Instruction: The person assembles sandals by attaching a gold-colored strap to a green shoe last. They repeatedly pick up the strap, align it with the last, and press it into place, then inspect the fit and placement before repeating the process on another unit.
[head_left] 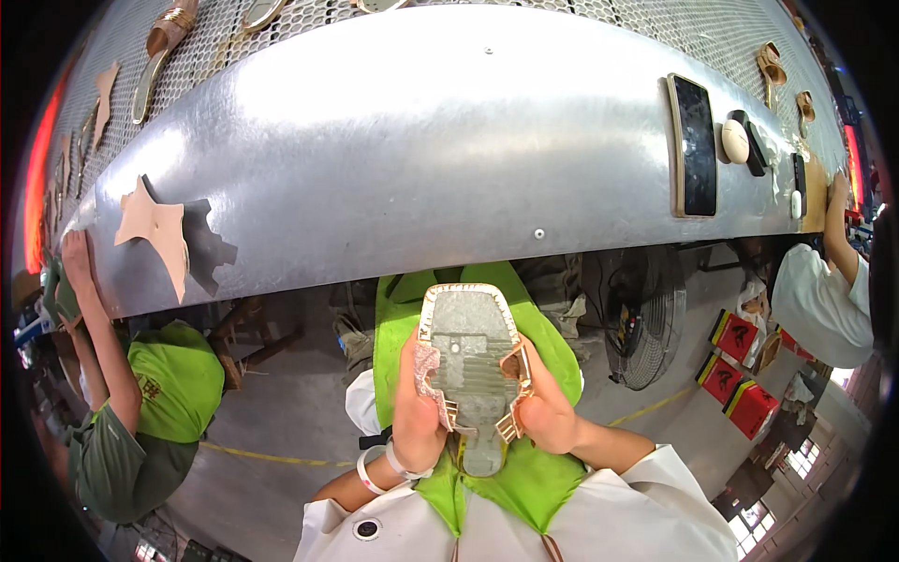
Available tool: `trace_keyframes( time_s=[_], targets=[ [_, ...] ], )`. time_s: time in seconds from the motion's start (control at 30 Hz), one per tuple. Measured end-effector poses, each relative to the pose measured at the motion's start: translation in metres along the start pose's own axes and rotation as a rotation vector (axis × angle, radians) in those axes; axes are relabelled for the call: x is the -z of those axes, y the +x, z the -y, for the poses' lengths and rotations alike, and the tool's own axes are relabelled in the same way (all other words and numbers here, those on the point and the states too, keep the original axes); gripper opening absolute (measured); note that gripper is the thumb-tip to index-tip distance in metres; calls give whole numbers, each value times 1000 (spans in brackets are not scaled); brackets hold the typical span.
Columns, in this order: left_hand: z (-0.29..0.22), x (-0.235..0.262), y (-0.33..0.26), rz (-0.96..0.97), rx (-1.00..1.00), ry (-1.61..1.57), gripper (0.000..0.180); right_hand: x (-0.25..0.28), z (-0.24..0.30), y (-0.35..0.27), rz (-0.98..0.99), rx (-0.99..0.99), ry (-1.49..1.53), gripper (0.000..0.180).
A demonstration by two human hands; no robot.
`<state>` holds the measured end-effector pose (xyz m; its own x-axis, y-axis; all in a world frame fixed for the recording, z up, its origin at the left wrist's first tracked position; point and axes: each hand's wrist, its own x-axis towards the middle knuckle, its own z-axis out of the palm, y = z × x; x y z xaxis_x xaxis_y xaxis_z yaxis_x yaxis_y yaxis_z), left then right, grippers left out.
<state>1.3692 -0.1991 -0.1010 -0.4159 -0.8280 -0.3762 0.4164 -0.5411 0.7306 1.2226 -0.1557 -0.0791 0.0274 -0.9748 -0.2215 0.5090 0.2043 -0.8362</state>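
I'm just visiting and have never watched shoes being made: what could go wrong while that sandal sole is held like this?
1. The sandal sole is held up off the metal bench, between the left hand and right hand; a slip might drop it into the green apron.
2. The rose-gold straps are pinned under the thumbs; uneven pressure could set them crooked.

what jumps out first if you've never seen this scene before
Dead centre, the left hand and right hand grip a grey sandal sole with rose-gold glittery straps over a bright green apron. Above runs a broad curved silver metal counter, with a black slab-shaped phone at its right and a tan leather cut-out at its left.
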Motion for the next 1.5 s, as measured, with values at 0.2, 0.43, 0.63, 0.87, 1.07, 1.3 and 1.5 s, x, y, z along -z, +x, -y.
trace_keyframes(
  time_s=[0.2,0.43,0.63,0.87,1.07,1.3,1.5],
  targets=[
    [4,-7,4,-24,-87,130,80,-2,-8,0,-71,39,-217,78],
    [7,13,5,164,15,-2,90,20,-4,-3,88,-42,-23,81],
    [10,3,11,122,-118,179,82,27,-10,3,99,12,-221,84],
    [7,15,12,239,-39,71,90,42,3,1,197,-134,-9,90],
    [8,12,11,230,-95,198,93,46,4,3,199,-20,-326,93],
    [12,17,9,254,-133,204,90,42,6,-6,119,-16,-534,94],
    [18,14,7,225,-156,185,95,44,13,-7,146,-41,-605,101]
  ],
)
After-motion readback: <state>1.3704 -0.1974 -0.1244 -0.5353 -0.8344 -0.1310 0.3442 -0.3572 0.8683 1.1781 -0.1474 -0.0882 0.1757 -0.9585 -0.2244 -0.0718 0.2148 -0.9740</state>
